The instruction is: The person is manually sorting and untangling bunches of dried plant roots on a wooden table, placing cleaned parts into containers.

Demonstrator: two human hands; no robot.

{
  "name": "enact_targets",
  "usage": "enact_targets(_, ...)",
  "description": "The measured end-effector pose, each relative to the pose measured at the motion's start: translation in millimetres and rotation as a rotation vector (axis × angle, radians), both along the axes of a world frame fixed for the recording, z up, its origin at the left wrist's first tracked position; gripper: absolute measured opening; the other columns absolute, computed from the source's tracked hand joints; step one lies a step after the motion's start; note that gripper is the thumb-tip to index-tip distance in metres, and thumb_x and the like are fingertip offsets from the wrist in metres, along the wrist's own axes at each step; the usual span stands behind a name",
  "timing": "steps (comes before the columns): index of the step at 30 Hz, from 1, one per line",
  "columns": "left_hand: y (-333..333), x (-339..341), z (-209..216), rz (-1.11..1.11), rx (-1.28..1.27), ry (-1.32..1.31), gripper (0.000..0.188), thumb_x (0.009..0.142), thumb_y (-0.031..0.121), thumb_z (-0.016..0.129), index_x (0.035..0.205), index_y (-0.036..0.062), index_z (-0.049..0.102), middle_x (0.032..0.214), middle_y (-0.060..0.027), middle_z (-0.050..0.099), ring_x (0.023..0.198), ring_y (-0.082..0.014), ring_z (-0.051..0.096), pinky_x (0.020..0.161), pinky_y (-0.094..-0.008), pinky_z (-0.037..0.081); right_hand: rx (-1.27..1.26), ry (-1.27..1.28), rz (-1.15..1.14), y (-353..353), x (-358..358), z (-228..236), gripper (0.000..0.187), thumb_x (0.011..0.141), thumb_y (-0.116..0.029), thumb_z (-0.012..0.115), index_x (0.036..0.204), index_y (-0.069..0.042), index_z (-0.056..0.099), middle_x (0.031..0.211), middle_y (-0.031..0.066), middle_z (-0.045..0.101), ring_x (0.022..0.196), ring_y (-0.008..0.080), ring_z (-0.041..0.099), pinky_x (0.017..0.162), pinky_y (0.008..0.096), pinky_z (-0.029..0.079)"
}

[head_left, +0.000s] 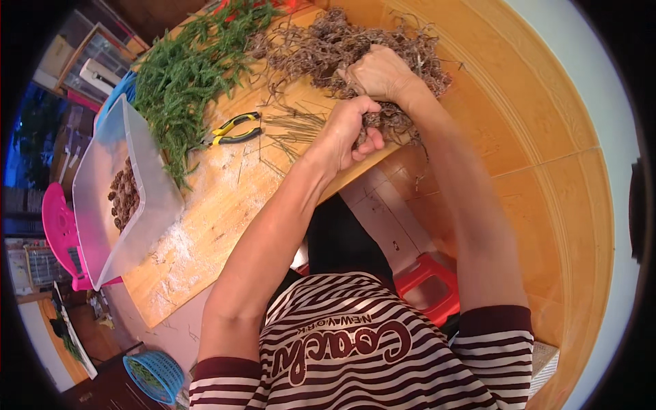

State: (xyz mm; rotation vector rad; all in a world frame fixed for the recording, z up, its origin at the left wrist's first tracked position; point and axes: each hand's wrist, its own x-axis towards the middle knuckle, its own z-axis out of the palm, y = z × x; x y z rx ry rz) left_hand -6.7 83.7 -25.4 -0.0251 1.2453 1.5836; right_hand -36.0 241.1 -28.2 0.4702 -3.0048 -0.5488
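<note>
Two bare hands meet over the near edge of the counter [219, 225], toward its right end: the left hand [352, 132] is curled around a tuft of the brown tangle [335, 51], while the right hand [383, 74], just beyond it, is bent down into the same mass, its fingertips hidden, so I cannot tell what it grips. The tangle lies heaped across the counter's right end, with wisps poking past the near edge. Judging by its bulk, the work looks far from finished: most strands are matted together, and only thin stems [297, 126] lie apart, loosely spread left of the hands. Around this, a red stool [441, 290] sits below the near edge, and a blue basket [164, 372] stands beyond the near left corner. White powder [178, 249] dusts the left part of the counter. Pliers [236, 128] with yellow-and-black handles lie near the middle, spread apart, and could be in the way. A translucent bin [160, 181] at the left edge contains brown clusters [124, 195]; a pink seat [58, 219] is behind it. Green sprigs [184, 75] crowd the far left, partly touching the tangle and limiting room there.
</note>
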Motion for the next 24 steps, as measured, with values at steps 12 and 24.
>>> enact_targets(12, -19.1, 4.9, -19.3, 0.052, 0.028, 0.425, 0.015, 0.081, 0.015, 0.052, 0.08, 0.0004, 0.052, 0.059, -0.0099, 0.054, 0.036, -0.0098, 0.036, 0.033, -0.0243, 0.025, -0.287, 0.106, -0.096, 11.0, -3.5, 17.5, 0.021, 0.086, -0.026, 0.056, 0.083, -0.007, 0.064, 0.079, 0.0114, 0.064, 0.082, 0.0305, 0.061, 0.079, 0.0409, 0.044)
enact_targets(24, -30.6, -15.0, 13.2, -0.101, -0.148, 0.56, 0.01, 0.077, 0.014, 0.055, 0.079, 0.0044, 0.053, 0.059, -0.0025, 0.049, 0.041, -0.0061, 0.033, 0.038, -0.0232, 0.019, -0.438, 0.119, 0.119, 0.0, 66.0, 70.9, 0.065, 0.072, -0.014, 0.068, 0.131, -0.004, 0.042, 0.113, 0.0131, 0.056, 0.113, 0.031, 0.048, 0.098, 0.044, 0.033)
